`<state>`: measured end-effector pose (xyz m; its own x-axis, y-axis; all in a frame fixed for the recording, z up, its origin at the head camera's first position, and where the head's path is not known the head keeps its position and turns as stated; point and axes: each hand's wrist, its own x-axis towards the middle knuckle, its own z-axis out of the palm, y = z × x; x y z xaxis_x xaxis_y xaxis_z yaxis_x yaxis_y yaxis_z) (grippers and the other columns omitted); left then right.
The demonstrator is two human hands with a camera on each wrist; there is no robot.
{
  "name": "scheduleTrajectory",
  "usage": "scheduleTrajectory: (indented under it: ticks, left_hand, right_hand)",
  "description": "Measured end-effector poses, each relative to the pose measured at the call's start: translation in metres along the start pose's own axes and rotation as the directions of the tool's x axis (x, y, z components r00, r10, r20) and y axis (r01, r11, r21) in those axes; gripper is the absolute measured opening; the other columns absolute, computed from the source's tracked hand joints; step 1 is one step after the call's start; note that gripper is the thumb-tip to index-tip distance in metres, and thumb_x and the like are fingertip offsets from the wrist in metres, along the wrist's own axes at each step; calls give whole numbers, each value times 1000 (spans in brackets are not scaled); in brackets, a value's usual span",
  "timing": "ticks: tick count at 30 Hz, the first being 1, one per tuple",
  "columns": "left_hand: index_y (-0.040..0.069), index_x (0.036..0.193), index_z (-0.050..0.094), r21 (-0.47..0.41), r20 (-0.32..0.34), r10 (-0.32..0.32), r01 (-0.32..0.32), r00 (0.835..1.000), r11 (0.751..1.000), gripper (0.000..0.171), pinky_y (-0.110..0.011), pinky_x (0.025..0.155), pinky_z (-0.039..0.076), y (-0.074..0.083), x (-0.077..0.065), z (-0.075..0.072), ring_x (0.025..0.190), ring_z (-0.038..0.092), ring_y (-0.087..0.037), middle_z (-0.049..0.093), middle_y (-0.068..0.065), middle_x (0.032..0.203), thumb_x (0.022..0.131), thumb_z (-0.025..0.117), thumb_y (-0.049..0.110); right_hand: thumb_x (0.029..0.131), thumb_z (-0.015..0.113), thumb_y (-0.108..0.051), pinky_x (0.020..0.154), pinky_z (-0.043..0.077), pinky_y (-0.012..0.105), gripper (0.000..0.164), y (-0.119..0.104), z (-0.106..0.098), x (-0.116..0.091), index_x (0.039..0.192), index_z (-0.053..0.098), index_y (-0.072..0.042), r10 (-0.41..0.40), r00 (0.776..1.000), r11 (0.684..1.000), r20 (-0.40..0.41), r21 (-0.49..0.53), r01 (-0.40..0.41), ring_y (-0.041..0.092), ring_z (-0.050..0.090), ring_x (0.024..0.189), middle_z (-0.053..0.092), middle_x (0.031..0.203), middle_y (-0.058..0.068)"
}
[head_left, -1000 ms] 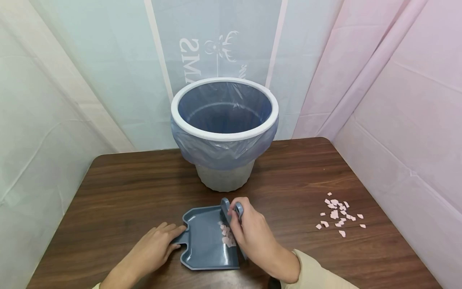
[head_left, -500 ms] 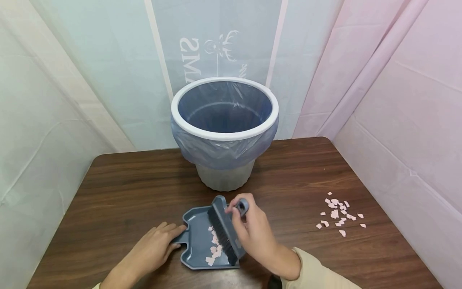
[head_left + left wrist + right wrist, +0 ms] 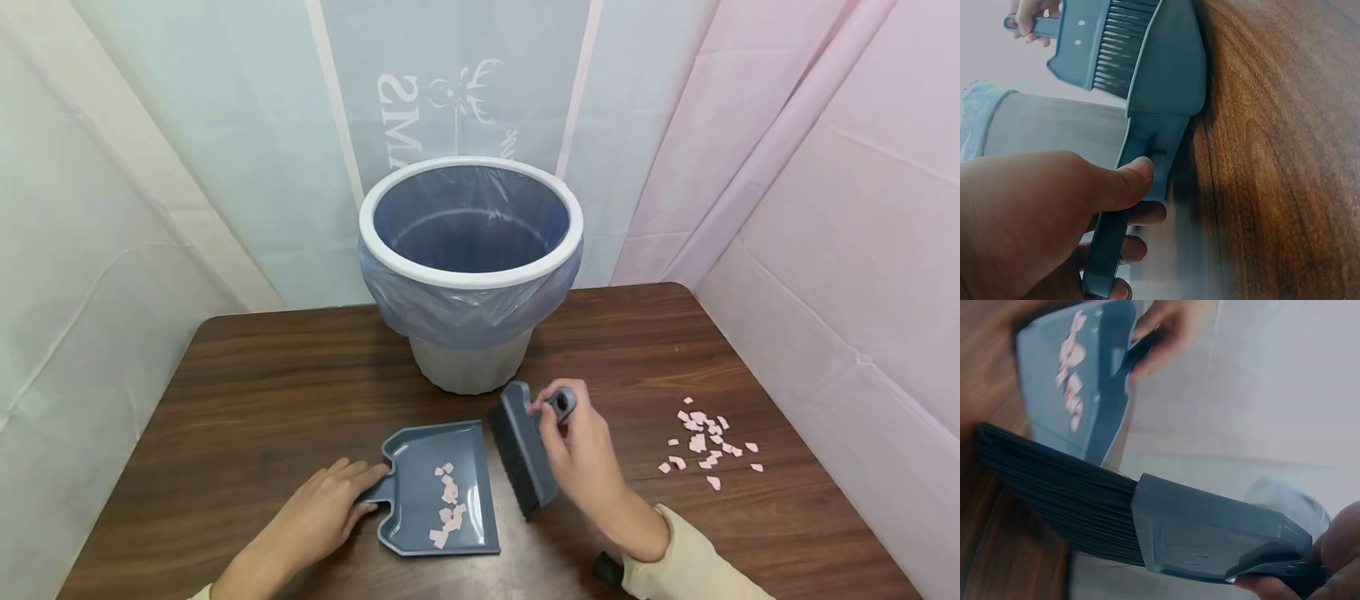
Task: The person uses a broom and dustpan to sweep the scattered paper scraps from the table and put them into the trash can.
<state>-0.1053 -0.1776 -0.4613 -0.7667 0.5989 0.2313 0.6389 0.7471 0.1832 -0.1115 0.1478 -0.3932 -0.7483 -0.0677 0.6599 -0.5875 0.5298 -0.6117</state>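
Observation:
My left hand (image 3: 318, 512) grips the handle of a blue-grey dustpan (image 3: 420, 467) lying on the table. In the left wrist view the thumb lies along the handle and the fingers curl beneath it. Small pale pink paper scraps (image 3: 450, 492) lie in a loose line across the pan. My right hand (image 3: 581, 446) holds a matching hand brush (image 3: 528, 450) by its handle, just right of the pan's front lip. Its dark bristles (image 3: 1054, 487) point toward the pan, and the right wrist view shows them apart from the scraps.
A second scatter of pink scraps (image 3: 705, 442) lies on the right of the wooden table (image 3: 285, 375). Behind the pan stands a bin (image 3: 472, 367) with a white rim and a clear bag liner. Pale cloth walls (image 3: 847, 250) enclose the table's sides and back.
The brush pushed the scraps deeper into the dustpan, then my right hand moved it off the pan to the right. My left hand and the pan stay nearly where they were.

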Motion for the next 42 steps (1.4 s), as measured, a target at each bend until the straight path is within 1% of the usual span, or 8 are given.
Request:
scheduleTrajectory:
  ticks: [4, 10, 15, 23, 31, 35, 39, 42]
  left_hand:
    - [14, 117, 64, -2, -11, -7, 7, 1000, 1000, 40, -36, 76, 50, -1, 0, 1, 95, 56, -12, 64, 4, 106, 80, 74, 24]
    - [13, 117, 64, -9, -24, -21, 21, 999, 1000, 39, -37, 77, 50, -1, -1, 3, 96, 57, -14, 64, 3, 105, 80, 74, 23]
    - [12, 116, 64, -21, -24, -45, 45, 999, 999, 37, -36, 81, 49, -4, -3, 5, 95, 56, -11, 63, 5, 105, 82, 72, 21]
    - [14, 117, 63, -37, -30, -63, 61, 998, 997, 37, -35, 82, 48, -7, -5, 9, 95, 53, -8, 61, 7, 105, 82, 72, 22]
    - [14, 117, 64, -95, -14, -75, 74, 997, 993, 38, -36, 84, 47, -11, -6, 4, 97, 54, -7, 62, 8, 106, 82, 73, 23]
    - [12, 117, 63, -114, -19, -63, 60, 998, 992, 40, -37, 83, 48, -17, -8, 0, 99, 55, -9, 62, 7, 108, 80, 74, 22]
    - [12, 118, 63, -124, -19, -60, 57, 998, 991, 41, -37, 82, 49, -23, -11, -8, 98, 55, -8, 63, 8, 108, 80, 74, 21]
    - [12, 119, 62, -126, -16, -83, 81, 996, 989, 42, -39, 81, 49, -29, -14, -19, 97, 56, -8, 63, 8, 107, 80, 74, 21]
  right_hand:
    - [86, 53, 12, 70, 49, 13, 17, 11, -12, 0, 100, 49, 3, 12, 999, 998, -36, -57, -14, 17, 65, 78, 63, 84, 5]
    - [87, 54, 10, 60, 45, 11, 18, 25, -33, -2, 100, 50, 0, 67, 995, 980, -67, -183, -78, 15, 65, 75, 64, 83, 0]
    - [86, 54, 10, 58, 44, 10, 17, 34, -51, -3, 100, 49, 2, 97, 992, 961, -81, -251, -115, 15, 64, 73, 64, 82, 2]
    - [87, 54, 9, 51, 41, 11, 17, 45, -74, -5, 101, 49, 2, 100, 991, 935, -90, -333, -125, 12, 61, 67, 66, 80, 5]
    - [88, 53, 6, 52, 40, 11, 15, 52, -86, -6, 102, 49, 0, 148, 984, 917, -100, -358, -174, 5, 58, 69, 66, 80, 5]
    - [88, 52, 6, 53, 40, 10, 15, 53, -88, -6, 102, 49, 1, 158, 981, 913, -109, -362, -188, 9, 60, 69, 66, 80, 5]
    - [89, 52, 5, 55, 40, 9, 14, 53, -89, -6, 102, 49, 0, 171, 978, 911, -117, -360, -202, 14, 62, 70, 66, 81, 5]
    - [89, 52, 5, 55, 40, 9, 14, 54, -89, -6, 102, 49, 0, 174, 978, 912, -116, -355, -205, 12, 61, 70, 66, 81, 5]
